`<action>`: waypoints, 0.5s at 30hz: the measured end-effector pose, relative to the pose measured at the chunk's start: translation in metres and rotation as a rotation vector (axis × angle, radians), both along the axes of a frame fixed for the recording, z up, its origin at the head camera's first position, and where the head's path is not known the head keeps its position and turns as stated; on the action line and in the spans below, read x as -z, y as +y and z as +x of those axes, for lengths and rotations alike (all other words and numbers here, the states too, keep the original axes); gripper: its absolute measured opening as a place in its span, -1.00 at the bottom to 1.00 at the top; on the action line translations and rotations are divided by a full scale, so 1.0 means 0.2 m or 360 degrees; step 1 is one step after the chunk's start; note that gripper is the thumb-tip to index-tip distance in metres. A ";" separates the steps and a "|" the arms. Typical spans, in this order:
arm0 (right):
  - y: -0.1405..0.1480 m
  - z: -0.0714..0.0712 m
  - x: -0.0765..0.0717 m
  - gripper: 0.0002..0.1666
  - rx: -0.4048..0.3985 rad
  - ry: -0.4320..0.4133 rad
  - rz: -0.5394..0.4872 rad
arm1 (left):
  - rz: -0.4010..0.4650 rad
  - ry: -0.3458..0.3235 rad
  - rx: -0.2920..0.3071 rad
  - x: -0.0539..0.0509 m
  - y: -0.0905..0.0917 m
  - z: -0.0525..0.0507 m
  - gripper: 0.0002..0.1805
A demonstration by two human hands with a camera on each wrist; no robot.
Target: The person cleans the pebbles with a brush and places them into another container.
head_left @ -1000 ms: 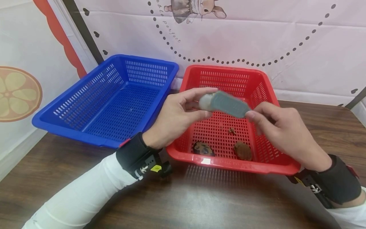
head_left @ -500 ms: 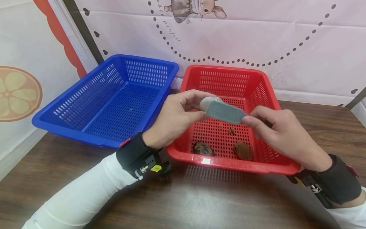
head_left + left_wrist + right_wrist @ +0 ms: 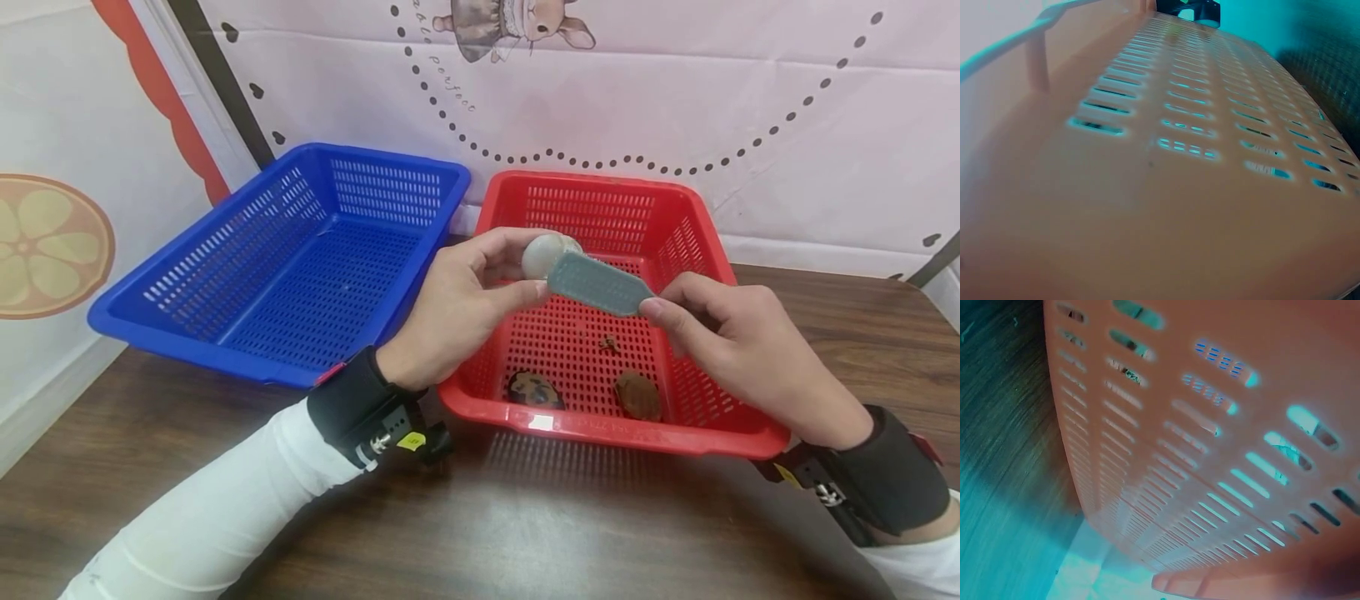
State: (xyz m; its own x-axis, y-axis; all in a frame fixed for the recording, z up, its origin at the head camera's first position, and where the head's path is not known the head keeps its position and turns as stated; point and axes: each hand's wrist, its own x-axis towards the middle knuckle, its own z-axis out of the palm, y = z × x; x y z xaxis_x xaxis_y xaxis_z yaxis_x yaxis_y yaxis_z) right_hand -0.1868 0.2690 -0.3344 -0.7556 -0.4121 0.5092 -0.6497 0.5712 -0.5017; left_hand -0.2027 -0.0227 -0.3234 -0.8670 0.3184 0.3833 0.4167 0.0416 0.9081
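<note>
Over the red basket [image 3: 611,429], in the head view, my left hand [image 3: 468,296] holds a pale, smooth, round object [image 3: 542,257] between thumb and fingers. Its right end looks rougher, though its kind is unclear. My right hand [image 3: 738,337] pinches the narrow end of a flat grey-green tool [image 3: 600,284] between thumb and fingers. The tool's broad end overlaps the round object's lower right side and hides part of it. Neither wrist view shows a hand; the slotted basket wall [image 3: 1147,206] fills the left one, and a similar wall [image 3: 1141,456] the right one.
Inside the red basket lie a dark mottled round piece [image 3: 534,389], a brown round piece [image 3: 637,395] and a small brown scrap [image 3: 608,343]. A blue basket [image 3: 202,357] stands at the left. Both baskets rest on a wooden table [image 3: 525,533] before a printed cloth [image 3: 675,83].
The grey-green tool has dipped slightly and come back up against the round object, which shows more of its pale side now. Both wrists stay nearly in place.
</note>
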 end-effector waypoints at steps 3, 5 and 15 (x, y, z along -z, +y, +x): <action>0.00 0.00 -0.01 -0.86 0.0031 -0.0020 0.0058 | 0.0045 -0.0027 0.0001 0.00 0.00 0.00 -0.50; 0.00 0.00 -0.01 -0.87 0.0051 -0.0024 0.0071 | 0.0085 -0.0050 0.0005 -0.01 0.01 0.00 -0.50; -0.01 0.00 0.00 -0.83 0.0152 0.0043 0.0067 | 0.0223 -0.0172 -0.0088 -0.01 0.02 -0.01 -0.49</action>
State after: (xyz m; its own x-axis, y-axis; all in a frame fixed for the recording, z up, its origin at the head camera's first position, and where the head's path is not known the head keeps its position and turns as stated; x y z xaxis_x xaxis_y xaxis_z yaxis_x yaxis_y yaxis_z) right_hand -0.1869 0.2663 -0.3337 -0.7785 -0.3603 0.5139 -0.6043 0.6512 -0.4590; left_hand -0.2041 -0.0185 -0.3210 -0.9203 0.2193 0.3239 0.3167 -0.0685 0.9461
